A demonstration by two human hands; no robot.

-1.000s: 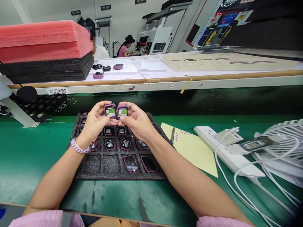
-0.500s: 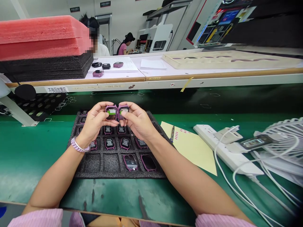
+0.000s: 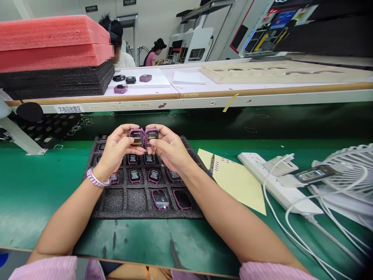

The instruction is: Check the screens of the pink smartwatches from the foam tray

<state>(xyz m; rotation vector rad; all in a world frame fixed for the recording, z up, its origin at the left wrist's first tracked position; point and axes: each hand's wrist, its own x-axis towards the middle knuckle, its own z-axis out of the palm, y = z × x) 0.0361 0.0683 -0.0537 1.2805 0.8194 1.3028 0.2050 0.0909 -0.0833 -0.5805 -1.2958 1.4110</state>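
Left hand [image 3: 116,149] and right hand [image 3: 169,149] each pinch a lit purple watch [image 3: 136,137], screens being checked; next, careful reseating in the tray [image 3: 116,202]

White label strip [image 3: 70,109] on the shelf edge, ahead of me to my left: black Chinese print, 不良品放置区.

Two dark signs [image 3: 91,8] high on the far wall: white characters, too small for me to read.

The two purple watch units, one in my left hand [image 3: 116,149] and one in my right hand [image 3: 170,149]: lit screens [image 3: 136,137] with lines of text, illegible.

Watch units in the foam tray [image 3: 116,202] beneath my hands: white print on their faces, too fine to read.

Yellow sheet [image 3: 239,182] at my right: red marks, unreadable.
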